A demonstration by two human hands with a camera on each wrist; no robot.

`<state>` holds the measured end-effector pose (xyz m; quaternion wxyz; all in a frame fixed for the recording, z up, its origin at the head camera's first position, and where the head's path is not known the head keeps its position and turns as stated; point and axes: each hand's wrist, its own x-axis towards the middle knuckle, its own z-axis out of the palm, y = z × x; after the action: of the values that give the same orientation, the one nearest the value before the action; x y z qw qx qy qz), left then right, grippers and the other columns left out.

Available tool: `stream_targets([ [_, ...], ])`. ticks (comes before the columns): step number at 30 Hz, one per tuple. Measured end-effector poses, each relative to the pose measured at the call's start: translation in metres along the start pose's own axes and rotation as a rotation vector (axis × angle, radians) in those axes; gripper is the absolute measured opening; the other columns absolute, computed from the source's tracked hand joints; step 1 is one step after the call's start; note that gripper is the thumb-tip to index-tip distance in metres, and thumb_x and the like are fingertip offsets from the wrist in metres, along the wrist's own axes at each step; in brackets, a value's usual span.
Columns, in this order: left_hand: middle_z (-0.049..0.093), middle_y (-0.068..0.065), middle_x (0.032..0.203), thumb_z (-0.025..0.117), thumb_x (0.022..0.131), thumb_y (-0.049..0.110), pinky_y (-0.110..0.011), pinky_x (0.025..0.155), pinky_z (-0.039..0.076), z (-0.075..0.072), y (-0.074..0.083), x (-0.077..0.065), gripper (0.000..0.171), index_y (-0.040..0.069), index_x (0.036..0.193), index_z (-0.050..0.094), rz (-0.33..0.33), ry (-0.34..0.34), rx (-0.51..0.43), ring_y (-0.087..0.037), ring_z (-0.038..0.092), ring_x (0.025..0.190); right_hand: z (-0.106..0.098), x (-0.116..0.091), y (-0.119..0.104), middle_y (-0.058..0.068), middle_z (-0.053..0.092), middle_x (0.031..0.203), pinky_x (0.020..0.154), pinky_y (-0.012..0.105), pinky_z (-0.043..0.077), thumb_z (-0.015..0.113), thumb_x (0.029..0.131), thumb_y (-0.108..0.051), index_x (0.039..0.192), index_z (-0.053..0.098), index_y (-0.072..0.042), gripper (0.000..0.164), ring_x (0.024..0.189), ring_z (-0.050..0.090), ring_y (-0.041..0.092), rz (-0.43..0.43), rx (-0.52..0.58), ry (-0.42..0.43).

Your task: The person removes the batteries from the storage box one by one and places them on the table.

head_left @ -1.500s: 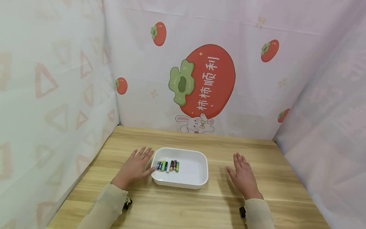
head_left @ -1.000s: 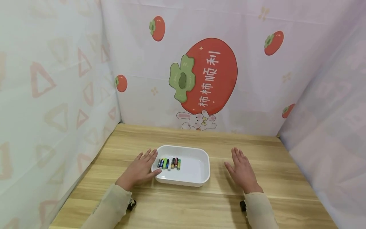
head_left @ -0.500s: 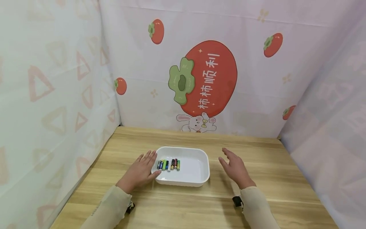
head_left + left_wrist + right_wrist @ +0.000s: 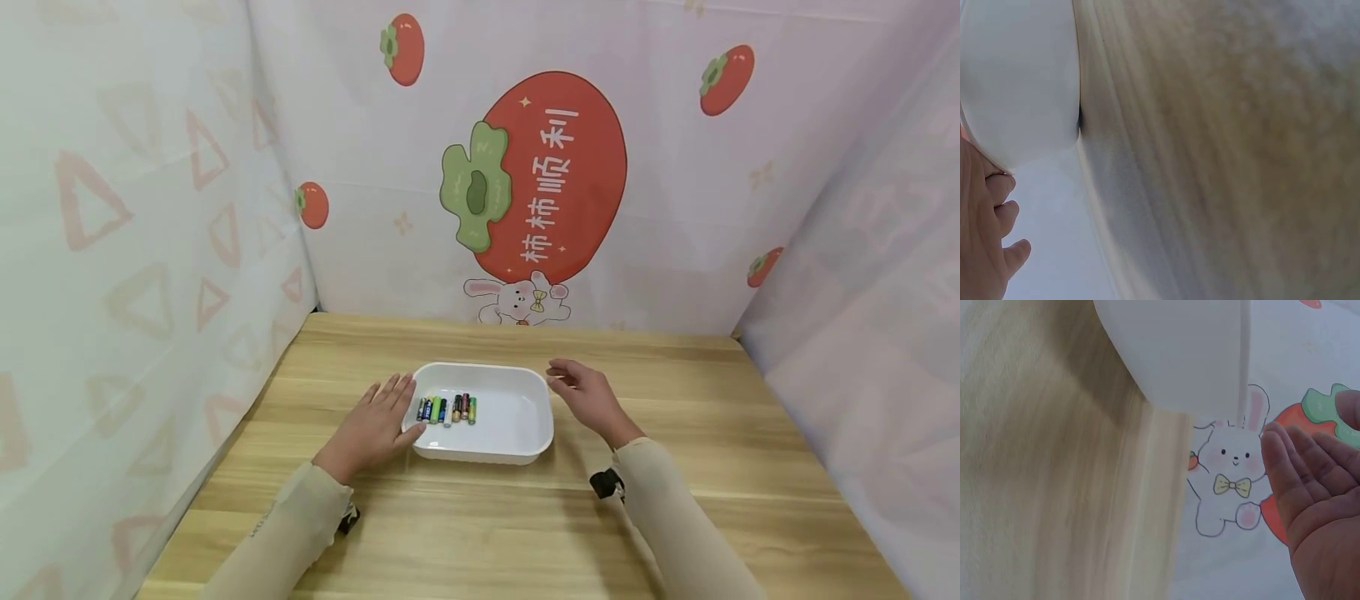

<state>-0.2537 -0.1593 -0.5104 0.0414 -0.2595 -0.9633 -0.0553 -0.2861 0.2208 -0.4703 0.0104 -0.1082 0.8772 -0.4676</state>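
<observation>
L grip (image 4: 372, 427) on tray (image 4: 512, 417) w/ batts (image 4: 436, 410), R grip (image 4: 589, 400) nr opp. end

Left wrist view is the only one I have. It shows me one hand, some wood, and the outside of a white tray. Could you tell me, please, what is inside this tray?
Observer: The head view shows small batteries in the left half of the tray.
Operator: Thank you. Are they in a heap, or in some order?
Observer: They lie on their sides next to one another, in a row running left to right.
Operator: And where is the right hand? I cannot see it.
Observer: It is close to the tray's far right corner; I cannot tell for certain if it touches.
</observation>
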Motion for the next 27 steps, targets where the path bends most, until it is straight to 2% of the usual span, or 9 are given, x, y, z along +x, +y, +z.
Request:
stream_targets([
  [5, 0.016, -0.015, 0.160, 0.028, 0.099, 0.062, -0.052, 0.115, 0.014, 0.001, 0.005, 0.004, 0.085, -0.002, 0.154, 0.018, 0.002, 0.001, 0.003, -0.032, 0.013, 0.146, 0.002, 0.005, 0.001, 0.023, 0.060, 0.122, 0.088, 0.040, 0.053, 0.058, 0.099, -0.020, 0.135, 0.051, 0.005, 0.044, 0.105, 0.063, 0.028, 0.036, 0.214, -0.055],
  [13, 0.021, -0.015, 0.159, 0.027, 0.098, 0.063, -0.054, 0.115, 0.015, -0.002, 0.014, 0.006, 0.085, -0.002, 0.153, 0.022, -0.005, 0.023, 0.011, -0.032, 0.017, 0.145, 0.006, 0.015, -0.002, 0.027, 0.057, 0.126, 0.087, 0.038, 0.054, 0.056, 0.100, -0.019, 0.134, 0.051, 0.005, 0.042, 0.103, 0.064, 0.029, 0.107, 0.364, -0.140],
  [19, 0.022, -0.016, 0.158, 0.030, 0.100, 0.060, -0.055, 0.114, 0.014, -0.001, 0.014, 0.002, 0.082, -0.003, 0.152, 0.023, -0.013, 0.023, 0.015, -0.034, 0.018, 0.145, 0.017, 0.026, -0.014, 0.028, 0.057, 0.124, 0.084, 0.037, 0.055, 0.055, 0.100, -0.018, 0.133, 0.051, 0.008, 0.042, 0.099, 0.066, 0.029, 0.188, 0.412, -0.194],
  [23, 0.020, -0.016, 0.159, 0.031, 0.100, 0.058, -0.054, 0.115, 0.014, -0.004, 0.016, 0.000, 0.081, -0.003, 0.152, 0.022, -0.025, 0.019, 0.020, -0.034, 0.017, 0.145, 0.025, 0.033, -0.025, 0.027, 0.058, 0.122, 0.082, 0.035, 0.056, 0.057, 0.099, -0.018, 0.129, 0.053, 0.009, 0.040, 0.097, 0.067, 0.027, 0.245, 0.413, -0.231],
  [27, 0.018, -0.017, 0.159, 0.032, 0.101, 0.054, -0.052, 0.115, 0.012, -0.007, 0.017, 0.000, 0.078, -0.004, 0.152, 0.021, -0.008, 0.005, 0.023, -0.034, 0.015, 0.145, 0.035, 0.039, -0.030, 0.026, 0.060, 0.118, 0.081, 0.036, 0.056, 0.057, 0.099, -0.014, 0.125, 0.056, 0.009, 0.035, 0.094, 0.067, 0.026, 0.292, 0.382, -0.245],
])
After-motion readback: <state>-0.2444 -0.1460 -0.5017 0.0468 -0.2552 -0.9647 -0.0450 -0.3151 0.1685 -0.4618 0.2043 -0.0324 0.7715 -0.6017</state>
